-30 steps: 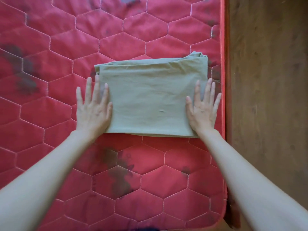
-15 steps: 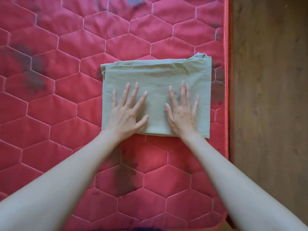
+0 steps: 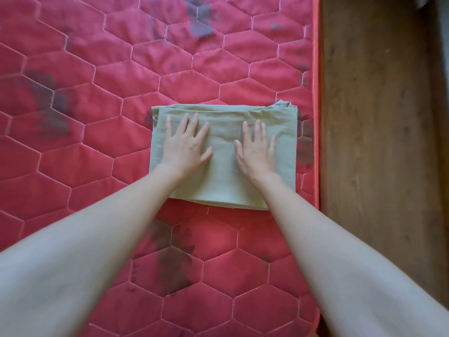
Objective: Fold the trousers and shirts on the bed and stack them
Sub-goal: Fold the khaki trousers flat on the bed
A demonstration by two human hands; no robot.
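A sage-green folded garment (image 3: 224, 181) lies flat as a rectangle on the red quilted mattress (image 3: 97, 154), close to the mattress's right edge. My left hand (image 3: 185, 144) rests palm down on its left half, fingers straight and spread. My right hand (image 3: 256, 148) presses flat on its right half, fingers straight. Both hands lie on top of the cloth and grip nothing. I cannot tell whether the garment is a shirt or trousers.
The mattress's right edge (image 3: 315, 117) runs beside a strip of brown wooden floor (image 3: 376, 142). Dark stains mark the quilted cover in several spots. No other clothes are in view.
Both hands slid from the garment's outer side edges inward onto its top, then further up toward its far edge, staying flat. The garment kept its place and shape.
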